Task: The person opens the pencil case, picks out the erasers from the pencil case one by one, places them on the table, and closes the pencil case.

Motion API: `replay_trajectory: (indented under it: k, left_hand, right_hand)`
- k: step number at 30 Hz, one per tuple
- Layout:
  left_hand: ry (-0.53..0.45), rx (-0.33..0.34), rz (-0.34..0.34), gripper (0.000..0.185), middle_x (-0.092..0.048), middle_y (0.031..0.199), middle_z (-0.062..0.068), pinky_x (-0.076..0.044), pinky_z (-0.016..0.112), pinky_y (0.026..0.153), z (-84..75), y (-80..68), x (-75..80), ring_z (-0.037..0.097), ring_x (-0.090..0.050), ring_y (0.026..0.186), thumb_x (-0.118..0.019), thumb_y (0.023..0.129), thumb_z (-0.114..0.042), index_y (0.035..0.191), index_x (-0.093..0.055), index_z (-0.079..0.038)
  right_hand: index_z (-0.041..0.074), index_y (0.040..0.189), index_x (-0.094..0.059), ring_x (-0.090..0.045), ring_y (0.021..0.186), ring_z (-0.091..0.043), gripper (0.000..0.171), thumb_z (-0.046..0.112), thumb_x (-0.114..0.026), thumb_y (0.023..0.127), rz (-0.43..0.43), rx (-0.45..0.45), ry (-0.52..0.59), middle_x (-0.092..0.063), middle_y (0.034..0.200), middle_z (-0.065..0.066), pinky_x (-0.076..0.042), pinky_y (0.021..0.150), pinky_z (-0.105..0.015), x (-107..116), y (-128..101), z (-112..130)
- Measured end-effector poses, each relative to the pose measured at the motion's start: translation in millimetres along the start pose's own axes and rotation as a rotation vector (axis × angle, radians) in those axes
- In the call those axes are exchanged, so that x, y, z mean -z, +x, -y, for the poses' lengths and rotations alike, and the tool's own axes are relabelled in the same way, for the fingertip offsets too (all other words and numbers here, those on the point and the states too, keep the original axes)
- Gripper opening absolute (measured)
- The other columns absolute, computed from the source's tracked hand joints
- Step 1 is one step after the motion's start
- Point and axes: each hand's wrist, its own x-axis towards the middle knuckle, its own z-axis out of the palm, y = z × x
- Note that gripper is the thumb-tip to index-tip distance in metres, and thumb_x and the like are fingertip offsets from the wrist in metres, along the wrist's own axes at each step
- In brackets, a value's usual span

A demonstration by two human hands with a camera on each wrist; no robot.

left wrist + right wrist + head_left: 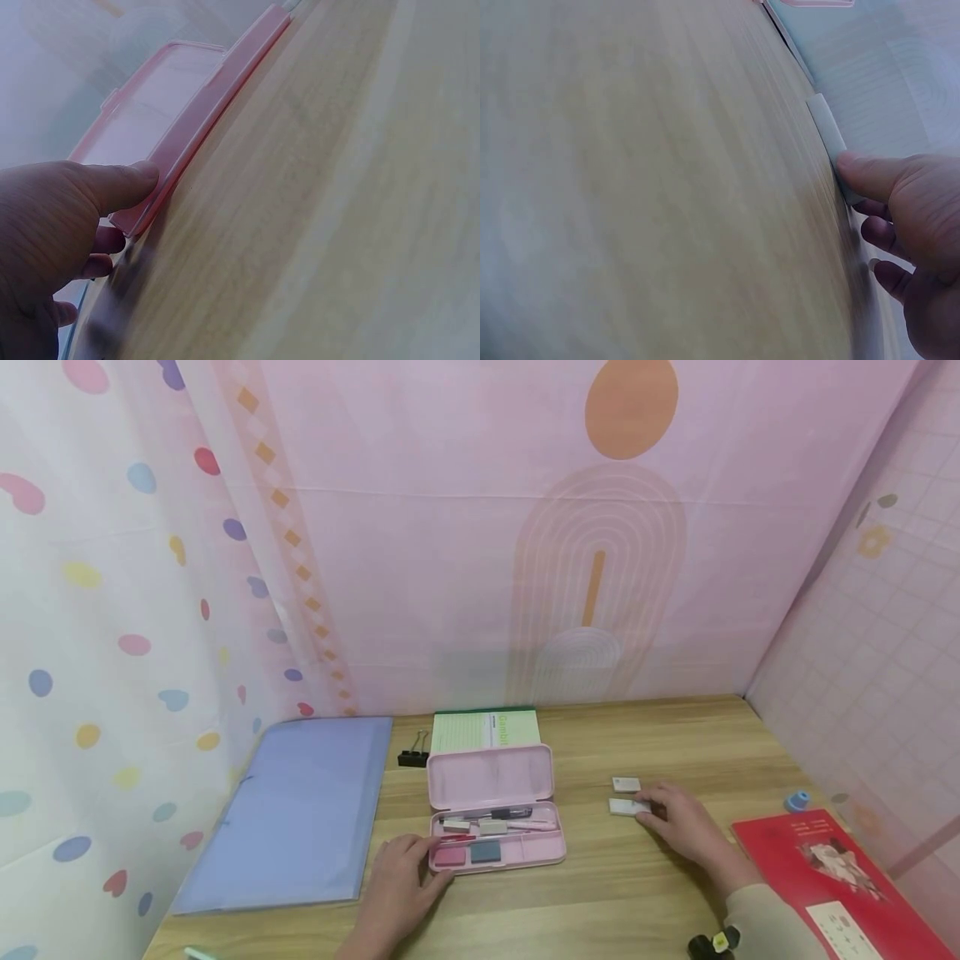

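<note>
Left hand steadies the open pink pencil case at mid-desk, thumb pressed against its front left corner and the fingers loosely bent beside it, resting rather than gripping; the left wrist view shows that thumb flat on the case's pink rim. At the same moment my right hand lies on the wooden desk to the right of the case, fingertips touching the nearer of two small white erasers, the other eraser lying just beyond it. From the right wrist view, the thumb is set against the eraser's edge, the remaining fingers relaxed, so contact is made but I see no pinch yet. I judge the step in hand to be the pick-up of that eraser while the case is braced. The next move calls for closing thumb and forefinger across its thin sides and lifting clear of its neighbour. Both forearms come in low from the near edge, wrists close to the desk. Inside the case lie pens and two coloured blocks.
</note>
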Motion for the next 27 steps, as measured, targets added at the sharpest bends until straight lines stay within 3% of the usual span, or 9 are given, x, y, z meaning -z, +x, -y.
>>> replay_trajectory:
  k: [15, 20, 27]
  left_hand:
    - [-0.007, 0.021, 0.020, 0.054, -0.061, 0.104, 0.000, -0.044, 0.043, 0.092, 1.1, 1.5, -2.0, 0.020, -0.053, 0.100, -0.078, 0.075, -0.047, 0.119, -0.067, -0.016]
    - [-0.012, 0.012, 0.013, 0.055, -0.061, 0.104, 0.001, -0.044, 0.044, 0.093, 1.5, 1.9, -1.1, 0.021, -0.053, 0.100, -0.079, 0.075, -0.046, 0.119, -0.067, -0.015]
    - [-0.007, 0.003, 0.001, 0.054, -0.061, 0.102, 0.000, -0.044, 0.042, 0.092, 0.5, 0.8, -0.8, 0.019, -0.053, 0.098, -0.079, 0.075, -0.045, 0.118, -0.067, -0.015]
  right_hand:
    - [0.014, 0.107, -0.072, -0.058, 0.091, -0.017, 0.026, 0.017, -0.077, 0.082, -0.030, 0.009, -0.004, -0.064, 0.102, -0.001, -0.051, 0.079, -0.041, 5, 0, 7]
    - [0.012, 0.110, -0.071, -0.061, 0.100, -0.029, 0.029, 0.018, -0.077, 0.082, -0.057, 0.114, -0.015, -0.067, 0.108, -0.008, -0.049, 0.087, -0.051, 4, 8, 36]
    - [0.013, 0.112, -0.070, -0.059, 0.109, -0.026, 0.029, 0.022, -0.074, 0.085, 0.046, 0.187, 0.005, -0.066, 0.115, -0.005, -0.047, 0.093, -0.048, -22, 24, 90]
